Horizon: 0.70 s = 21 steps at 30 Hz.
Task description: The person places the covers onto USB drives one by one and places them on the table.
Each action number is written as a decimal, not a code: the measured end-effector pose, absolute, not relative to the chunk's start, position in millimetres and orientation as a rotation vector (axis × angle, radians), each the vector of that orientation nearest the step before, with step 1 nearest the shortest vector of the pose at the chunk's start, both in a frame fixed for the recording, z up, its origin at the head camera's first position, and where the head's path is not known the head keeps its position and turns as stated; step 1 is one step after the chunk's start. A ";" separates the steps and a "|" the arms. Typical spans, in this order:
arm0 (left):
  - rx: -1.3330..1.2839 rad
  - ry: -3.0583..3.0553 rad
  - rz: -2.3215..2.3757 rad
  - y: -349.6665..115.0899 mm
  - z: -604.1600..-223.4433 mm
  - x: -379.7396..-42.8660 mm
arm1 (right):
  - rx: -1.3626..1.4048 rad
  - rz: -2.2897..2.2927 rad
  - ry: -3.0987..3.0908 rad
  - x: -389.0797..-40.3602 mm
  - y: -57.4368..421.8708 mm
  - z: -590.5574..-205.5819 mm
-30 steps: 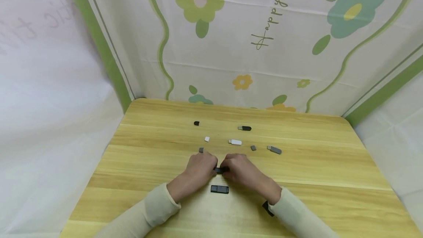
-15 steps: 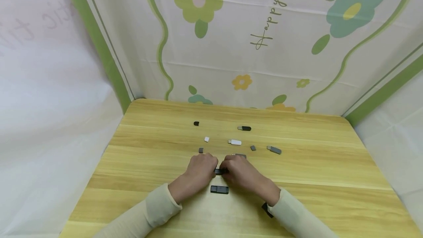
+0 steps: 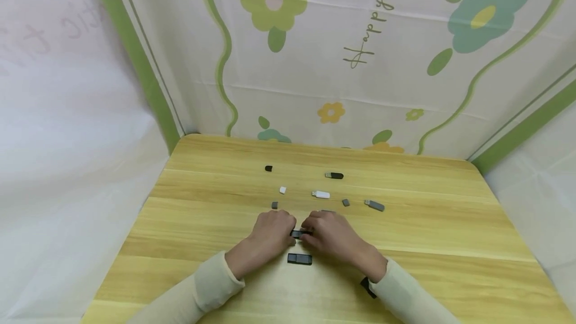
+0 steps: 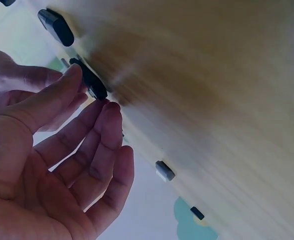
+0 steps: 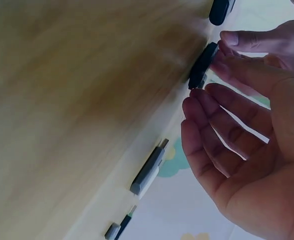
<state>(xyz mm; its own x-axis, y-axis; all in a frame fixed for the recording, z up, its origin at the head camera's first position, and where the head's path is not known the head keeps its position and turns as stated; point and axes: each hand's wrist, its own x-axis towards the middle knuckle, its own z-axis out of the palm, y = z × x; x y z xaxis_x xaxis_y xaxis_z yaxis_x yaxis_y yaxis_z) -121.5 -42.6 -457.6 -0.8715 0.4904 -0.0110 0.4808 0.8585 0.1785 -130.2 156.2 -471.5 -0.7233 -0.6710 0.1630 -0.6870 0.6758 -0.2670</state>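
Just above the table, a black USB stick (image 3: 296,234) is held between both hands. My left hand (image 3: 271,229) pinches its left end between thumb and fingertips. From the other side, my right hand (image 3: 334,234) pinches its right end. In the left wrist view the dark stick (image 4: 90,80) lies along the left thumb tip, and the right wrist view shows the stick (image 5: 202,66) by the right fingertips. Whether its cap is on cannot be made out. Nearer me on the table lies another black USB stick (image 3: 299,259), in one closed piece.
Farther back lie a black USB stick (image 3: 335,176), a white one (image 3: 321,194) and a grey one (image 3: 375,205). Loose caps lie around: black (image 3: 268,168), white (image 3: 282,190), grey (image 3: 274,205) and grey (image 3: 346,202). A dark object (image 3: 368,288) is partly under the right sleeve.
Both hands stay in nearly the same place with the black stick. The right fingers have shifted slightly, showing more of the stick, and the grey piece behind that hand is more hidden.
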 end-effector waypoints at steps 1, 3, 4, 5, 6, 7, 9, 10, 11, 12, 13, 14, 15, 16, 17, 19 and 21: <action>0.783 2.978 0.269 -43.5 -457.0 -121.5 | 1.139 0.479 -2.821 -130.7 157.5 -471.0; 0.778 2.987 0.278 -45.6 -455.9 -122.0 | 1.125 0.474 -2.805 -132.3 160.3 -470.0; 0.773 2.993 0.287 -46.8 -455.0 -122.6 | 1.119 0.473 -2.795 -133.3 161.8 -469.7; 0.768 2.998 0.293 -48.0 -454.2 -123.3 | 1.108 0.466 -2.787 -134.4 163.4 -469.3; 0.759 3.003 0.305 -49.4 -453.7 -124.2 | 1.100 0.453 -2.780 -135.4 165.2 -468.7; 0.750 3.005 0.317 -50.9 -452.7 -125.1 | 1.093 0.445 -2.776 -136.5 166.8 -468.3; 0.731 3.010 0.336 -53.9 -450.5 -127.6 | 1.076 0.440 -2.768 -138.4 170.4 -467.3; 0.719 3.010 0.349 -55.6 -449.3 -128.9 | 1.071 0.435 -2.764 -139.3 172.1 -466.6; 0.706 3.011 0.360 -57.5 -447.9 -130.4 | 1.067 0.430 -2.761 -140.3 173.8 -465.7; 0.694 3.014 0.374 -59.2 -446.3 -131.9 | 1.067 0.432 -2.756 -141.5 175.3 -464.8; 0.682 3.016 0.384 -61.1 -444.3 -133.6 | 1.066 0.434 -2.749 -142.7 176.8 -464.0; 0.671 3.021 0.393 -62.9 -442.5 -135.3 | 1.065 0.435 -2.742 -144.0 178.0 -463.3; 0.660 3.024 0.403 -64.8 -441.0 -136.9 | 1.065 0.432 -2.736 -145.4 179.3 -462.7; 0.648 3.024 0.415 -66.8 -439.2 -138.4 | 1.060 0.429 -2.735 -146.7 180.5 -462.2; 0.637 3.025 0.422 -68.5 -437.6 -139.9 | 1.053 0.421 -2.736 -148.0 181.8 -462.0; 0.622 3.024 0.437 -71.9 -435.4 -142.8 | 1.031 0.402 -2.748 -150.3 184.2 -462.6; 0.612 3.025 0.440 -75.0 -434.4 -145.8 | 1.009 0.385 -2.769 -152.1 186.6 -463.6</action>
